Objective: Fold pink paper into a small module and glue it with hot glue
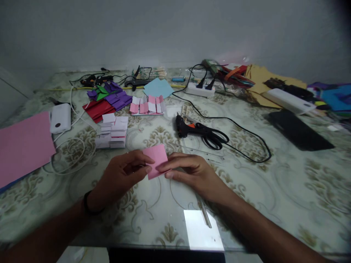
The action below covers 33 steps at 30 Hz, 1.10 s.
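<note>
A small pink paper square lies on the patterned table in front of me. My left hand pinches its left edge with thumb and fingers closed on it. From the right, my right hand presses and grips the lower right edge, fingers together. Both hands meet at the paper's near side.
Folded pink pieces, white folded stacks, purple and red folded paper lie behind. A glue gun and black scissors with a cord sit right of centre. A large pink sheet, white power bank, power strip, dark tablet.
</note>
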{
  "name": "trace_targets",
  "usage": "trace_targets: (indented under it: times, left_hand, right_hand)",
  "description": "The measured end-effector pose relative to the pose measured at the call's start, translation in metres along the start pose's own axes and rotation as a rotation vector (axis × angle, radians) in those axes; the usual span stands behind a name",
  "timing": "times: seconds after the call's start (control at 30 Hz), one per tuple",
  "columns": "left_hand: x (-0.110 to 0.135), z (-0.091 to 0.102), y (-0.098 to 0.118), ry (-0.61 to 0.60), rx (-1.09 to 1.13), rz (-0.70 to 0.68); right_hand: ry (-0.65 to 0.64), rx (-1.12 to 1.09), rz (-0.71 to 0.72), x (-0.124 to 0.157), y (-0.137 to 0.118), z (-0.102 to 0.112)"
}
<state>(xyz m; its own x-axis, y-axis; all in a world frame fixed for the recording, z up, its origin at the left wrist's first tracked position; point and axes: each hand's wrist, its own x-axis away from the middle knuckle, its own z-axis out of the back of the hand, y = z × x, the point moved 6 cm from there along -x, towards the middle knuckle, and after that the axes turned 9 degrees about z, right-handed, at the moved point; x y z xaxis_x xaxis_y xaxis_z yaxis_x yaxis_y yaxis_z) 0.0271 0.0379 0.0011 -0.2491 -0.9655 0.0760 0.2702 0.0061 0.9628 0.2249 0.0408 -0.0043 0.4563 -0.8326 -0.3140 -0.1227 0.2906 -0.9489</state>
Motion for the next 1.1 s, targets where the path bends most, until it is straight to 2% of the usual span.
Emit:
trace_targets:
  times: [0.13, 0.3, 0.4, 0.63, 0.83, 1.1]
  left_hand:
    - [0.001, 0.001, 0.004, 0.062, -0.064, -0.042]
    - [0.007, 0.003, 0.018, 0.120, -0.227, -0.186]
    - [0.009, 0.003, 0.018, 0.139, -0.279, -0.227]
    - [0.013, -0.003, 0.010, 0.129, -0.251, -0.229]
    - [0.013, -0.006, 0.017, 0.116, -0.325, -0.250]
    - [0.017, -0.006, 0.016, 0.148, -0.294, -0.229]
  right_hand:
    - [0.040, 0.068, 0.020, 0.000, 0.001, 0.003]
    - [0.113, 0.067, 0.008, 0.002, 0.004, 0.006]
    - [0.131, 0.075, -0.016, 0.003, 0.004, 0.004]
    - [0.208, 0.117, -0.050, 0.007, 0.004, 0.002]
    - [0.241, 0.099, -0.041, 0.009, 0.002, -0.001]
    - [0.306, 0.030, -0.040, 0.013, 0.001, -0.004]
